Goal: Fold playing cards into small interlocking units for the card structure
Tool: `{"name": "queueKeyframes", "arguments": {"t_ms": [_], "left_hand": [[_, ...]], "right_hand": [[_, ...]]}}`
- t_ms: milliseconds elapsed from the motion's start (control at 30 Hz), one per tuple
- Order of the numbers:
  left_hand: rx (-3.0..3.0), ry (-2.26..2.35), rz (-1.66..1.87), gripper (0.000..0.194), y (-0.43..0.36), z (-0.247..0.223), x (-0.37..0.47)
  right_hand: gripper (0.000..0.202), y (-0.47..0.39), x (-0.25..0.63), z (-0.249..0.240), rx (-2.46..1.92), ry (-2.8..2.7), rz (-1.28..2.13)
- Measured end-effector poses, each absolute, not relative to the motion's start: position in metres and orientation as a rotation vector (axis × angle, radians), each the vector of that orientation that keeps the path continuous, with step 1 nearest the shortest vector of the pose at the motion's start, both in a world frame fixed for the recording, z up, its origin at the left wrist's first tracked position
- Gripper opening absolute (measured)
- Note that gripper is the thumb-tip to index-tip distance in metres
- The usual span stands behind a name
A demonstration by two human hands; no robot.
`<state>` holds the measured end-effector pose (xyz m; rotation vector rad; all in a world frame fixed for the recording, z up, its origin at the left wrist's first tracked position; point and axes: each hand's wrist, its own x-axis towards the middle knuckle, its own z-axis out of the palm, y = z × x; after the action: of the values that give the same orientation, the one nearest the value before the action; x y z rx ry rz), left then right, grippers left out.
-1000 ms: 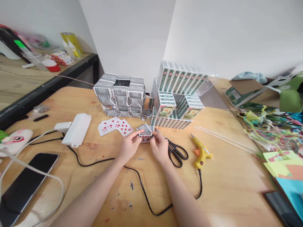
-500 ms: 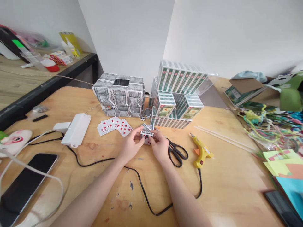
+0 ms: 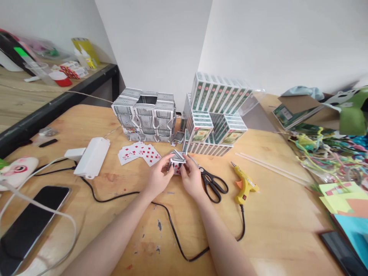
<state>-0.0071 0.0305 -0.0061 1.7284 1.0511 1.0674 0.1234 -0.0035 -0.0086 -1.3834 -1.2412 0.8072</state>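
Between my two hands is a small bundle of folded playing cards (image 3: 178, 156), patterned grey backs on top and red diamonds showing below. My left hand (image 3: 161, 173) grips its left side with curled fingers. On the right side, my right hand (image 3: 191, 177) closes its thumb and fingers on the same cards. Loose diamond cards (image 3: 139, 152) lie fanned face up beyond my left hand. Behind them stands a hollow block built of folded cards (image 3: 146, 119). Black-handled scissors (image 3: 214, 184) lie right beside my right hand, their blades partly hidden by it.
Stacked card boxes (image 3: 218, 92) rise at the back right. A yellow glue gun (image 3: 244, 182) lies right of the scissors, near white sticks (image 3: 270, 168). Its black cable (image 3: 172, 226) loops under my forearms. A phone (image 3: 31, 226) and white adapter (image 3: 93, 157) lie left; colourful craft materials (image 3: 330, 153) fill the right.
The folded cards in my hands have tilted, and more of the red diamonds below shows. My right hand has shifted slightly left; the things around have stayed put.
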Motion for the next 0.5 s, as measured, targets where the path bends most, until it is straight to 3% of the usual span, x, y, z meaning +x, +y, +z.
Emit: {"name": "queueKeyframes", "arguments": {"t_ms": [500], "left_hand": [[1.986, 1.183, 1.120, 0.038, 0.0355, -0.0077, -0.0094]], "right_hand": [[0.029, 0.0029, 0.1270, -0.0110, -1.215, -0.856, 1.129]]}}
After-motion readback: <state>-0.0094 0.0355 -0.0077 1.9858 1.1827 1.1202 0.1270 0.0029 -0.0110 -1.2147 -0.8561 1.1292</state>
